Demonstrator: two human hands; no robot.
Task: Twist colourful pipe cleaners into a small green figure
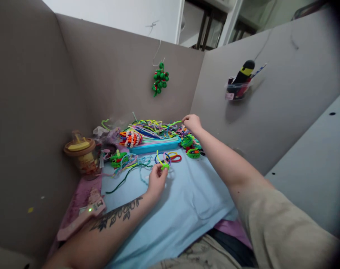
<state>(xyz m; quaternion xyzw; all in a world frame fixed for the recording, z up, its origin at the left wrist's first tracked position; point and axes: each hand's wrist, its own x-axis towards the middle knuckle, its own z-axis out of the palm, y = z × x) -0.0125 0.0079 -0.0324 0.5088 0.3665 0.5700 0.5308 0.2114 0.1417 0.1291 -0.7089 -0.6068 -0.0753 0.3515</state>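
My left hand (156, 180) is closed in a pinch on a small bright green pipe-cleaner piece (165, 165), held above the light blue cloth. Behind that piece lie several coloured rings (175, 157), blue, red and yellow among them. Farther off, my right hand (191, 122) reaches over the pile of pipe cleaners (153, 129). Its thumb and fingertips pinch the end of a yellow-green pipe cleaner (175, 122), whose other end runs into the pile. A blue tray (155, 146) holds part of the pile.
On the left stand a lidded cup (84, 158) and a pink device (92, 210) with a green light. A green figure (118, 159) and loose strands lie on the cloth (183, 209). Grey panels (125, 74) enclose the table; a green ornament (160, 79) and a clear holder (238, 89) hang there.
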